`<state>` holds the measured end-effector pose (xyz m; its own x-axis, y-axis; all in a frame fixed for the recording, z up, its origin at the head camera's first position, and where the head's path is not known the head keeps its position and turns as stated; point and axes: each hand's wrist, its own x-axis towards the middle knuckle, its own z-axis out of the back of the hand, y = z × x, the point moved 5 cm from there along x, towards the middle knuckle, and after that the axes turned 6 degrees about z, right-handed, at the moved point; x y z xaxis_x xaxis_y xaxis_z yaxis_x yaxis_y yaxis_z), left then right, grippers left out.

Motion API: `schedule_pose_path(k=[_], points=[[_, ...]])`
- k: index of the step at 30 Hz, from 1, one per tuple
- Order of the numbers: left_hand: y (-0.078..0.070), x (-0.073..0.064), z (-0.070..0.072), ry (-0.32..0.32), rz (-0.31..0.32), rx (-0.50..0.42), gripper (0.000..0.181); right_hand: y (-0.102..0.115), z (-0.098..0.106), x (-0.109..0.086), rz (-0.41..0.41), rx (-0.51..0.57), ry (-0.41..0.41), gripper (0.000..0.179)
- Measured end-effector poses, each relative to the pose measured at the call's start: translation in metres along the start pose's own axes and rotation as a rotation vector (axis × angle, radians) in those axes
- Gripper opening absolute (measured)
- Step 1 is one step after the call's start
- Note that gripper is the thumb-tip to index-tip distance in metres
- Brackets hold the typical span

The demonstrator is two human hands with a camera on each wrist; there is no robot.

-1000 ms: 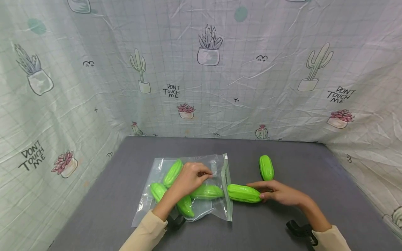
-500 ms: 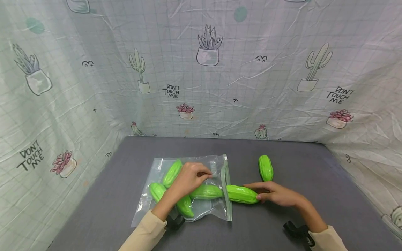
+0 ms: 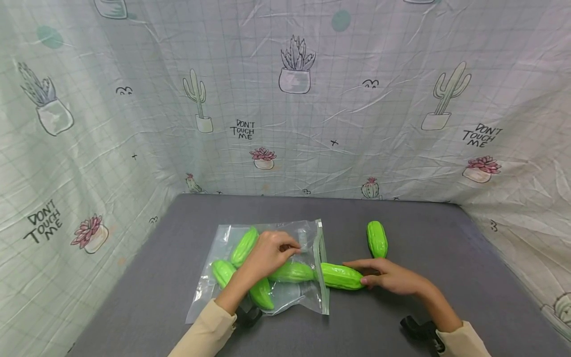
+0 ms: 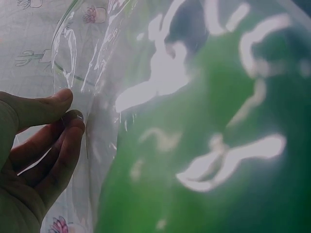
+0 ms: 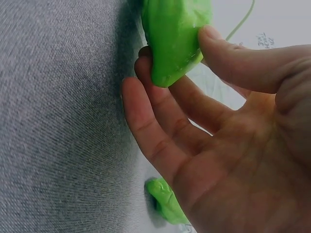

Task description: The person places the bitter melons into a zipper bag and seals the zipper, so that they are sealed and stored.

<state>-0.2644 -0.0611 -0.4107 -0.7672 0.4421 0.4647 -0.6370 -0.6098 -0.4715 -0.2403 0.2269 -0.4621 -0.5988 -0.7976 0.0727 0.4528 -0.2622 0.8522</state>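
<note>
A clear zip bag (image 3: pixel 303 238) lies flat with its mouth toward the right. Several green, ridged bitter melons are inside, one of them (image 3: pixel 292 272) pointing at the mouth. My left hand (image 3: pixel 269 253) pinches the bag's upper film between thumb and fingertips; the left wrist view shows the film (image 4: pixel 73 63) drawn up at the fingers. With thumb and fingers my right hand (image 3: pixel 392 275) grips the outer end of another bitter melon (image 3: pixel 342 276), whose front end has entered the bag's mouth. In the right wrist view its tapered tip (image 5: pixel 170 58) sits between thumb and fingers.
One more bitter melon (image 3: pixel 377 239) lies on the grey table (image 3: pixel 428 233) behind my right hand. A printed cloth (image 3: pixel 334 114) hangs around the table's back and sides. Black wrist straps (image 3: pixel 419 328) sit at both sleeves.
My right hand has moved slightly left, sliding the bitter melon a little further into the bag's mouth. The left hand keeps its pinch on the bag in the same place.
</note>
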Motion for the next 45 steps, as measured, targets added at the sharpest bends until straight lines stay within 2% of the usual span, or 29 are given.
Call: schedule_pose_path(k=[13, 20, 25, 45], points=[[0.001, 0.0, 0.001, -0.004, -0.003, 0.007, 0.004, 0.003, -0.005, 0.006, -0.006, 0.013, -0.011, 0.049], [0.0, 0.0, 0.002, -0.004, 0.0, -0.001, 0.003, 0.0, -0.009, 0.009, -0.038, 0.077, -0.043, 0.037], [-0.001, -0.001, 0.002, -0.019, -0.022, -0.007, 0.004, 0.0, -0.01, 0.01, -0.061, 0.077, -0.064, 0.036], [-0.001, 0.0, 0.0, -0.022, -0.036, -0.005, 0.004, 0.001, -0.011, 0.012, -0.022, 0.036, -0.104, 0.032]])
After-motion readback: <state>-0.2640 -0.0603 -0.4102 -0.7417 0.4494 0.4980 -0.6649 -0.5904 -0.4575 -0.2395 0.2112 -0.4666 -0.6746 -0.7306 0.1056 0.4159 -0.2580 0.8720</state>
